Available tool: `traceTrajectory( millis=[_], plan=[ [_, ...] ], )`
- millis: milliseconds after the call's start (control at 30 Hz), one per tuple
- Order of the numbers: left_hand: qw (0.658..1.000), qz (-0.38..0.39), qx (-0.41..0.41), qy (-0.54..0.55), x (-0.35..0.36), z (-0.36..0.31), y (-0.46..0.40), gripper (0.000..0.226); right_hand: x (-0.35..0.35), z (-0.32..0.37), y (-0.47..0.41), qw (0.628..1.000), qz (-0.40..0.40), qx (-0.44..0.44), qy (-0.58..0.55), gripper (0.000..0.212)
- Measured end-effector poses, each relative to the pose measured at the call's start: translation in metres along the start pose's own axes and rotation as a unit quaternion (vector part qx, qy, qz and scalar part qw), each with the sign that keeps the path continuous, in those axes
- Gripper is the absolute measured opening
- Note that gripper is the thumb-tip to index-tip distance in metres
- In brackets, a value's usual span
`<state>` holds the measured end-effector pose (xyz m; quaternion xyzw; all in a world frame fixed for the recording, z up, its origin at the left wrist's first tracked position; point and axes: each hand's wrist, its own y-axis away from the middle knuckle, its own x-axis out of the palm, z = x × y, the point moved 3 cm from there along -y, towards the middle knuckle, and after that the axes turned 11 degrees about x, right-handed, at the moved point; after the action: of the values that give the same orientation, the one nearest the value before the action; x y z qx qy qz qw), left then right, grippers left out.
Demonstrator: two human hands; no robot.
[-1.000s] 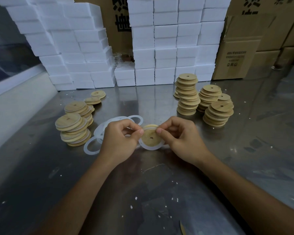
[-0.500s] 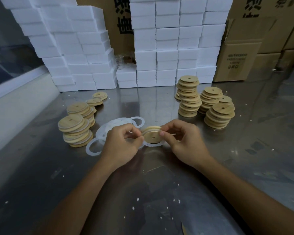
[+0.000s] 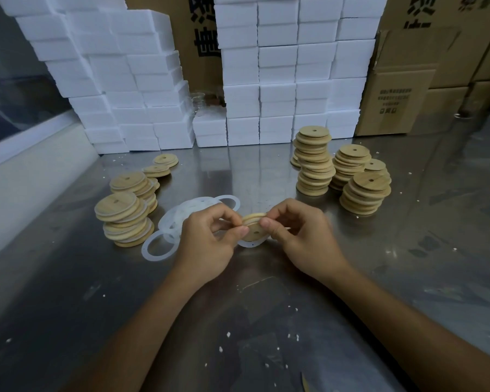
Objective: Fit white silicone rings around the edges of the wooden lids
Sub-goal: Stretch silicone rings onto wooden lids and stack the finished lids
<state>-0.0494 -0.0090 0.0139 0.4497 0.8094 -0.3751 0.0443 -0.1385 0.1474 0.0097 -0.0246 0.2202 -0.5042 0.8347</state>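
Observation:
A round wooden lid (image 3: 254, 230) with a small centre hole is held on edge between my two hands above the steel table. My left hand (image 3: 207, 244) pinches its left rim and my right hand (image 3: 303, 236) pinches its right rim. A white silicone ring (image 3: 248, 244) sits partly round the lid and hangs loose below it. A pile of loose white rings (image 3: 178, 216) lies just left of my left hand. Lids with rings are stacked at the left (image 3: 122, 219). Bare wooden lids stand in stacks at the right (image 3: 314, 165).
White foam boxes (image 3: 277, 69) are stacked along the back of the steel table (image 3: 238, 321). Cardboard cartons (image 3: 408, 89) stand at the back right. A pale wall ledge (image 3: 26, 171) runs along the left. Small white crumbs dot the table surface.
The lid has turned from nearly flat to more on edge between my fingers, and the ring has been worked further round its rim. Both hands stay in the same place.

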Motion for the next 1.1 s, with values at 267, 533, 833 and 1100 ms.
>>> traceTrajectory(
  millis=[267,533,833,1100],
  plan=[
    [0.993,-0.01,-0.064,0.096,0.002,0.003,0.002,0.021,-0.004,-0.003,-0.005,0.994,0.018,0.048,-0.093,0.006],
    [0.973,-0.028,-0.132,0.186,0.004,0.007,0.003,0.019,-0.003,-0.007,-0.005,0.986,0.043,0.081,-0.138,0.014],
    [0.954,-0.045,-0.182,0.235,0.006,0.008,0.005,0.016,-0.004,-0.009,-0.005,0.984,0.046,0.079,-0.151,0.006],
    [0.944,-0.045,-0.207,0.253,0.011,0.008,0.007,0.02,-0.005,-0.009,-0.005,0.988,0.025,0.078,-0.128,0.007]
  ],
)
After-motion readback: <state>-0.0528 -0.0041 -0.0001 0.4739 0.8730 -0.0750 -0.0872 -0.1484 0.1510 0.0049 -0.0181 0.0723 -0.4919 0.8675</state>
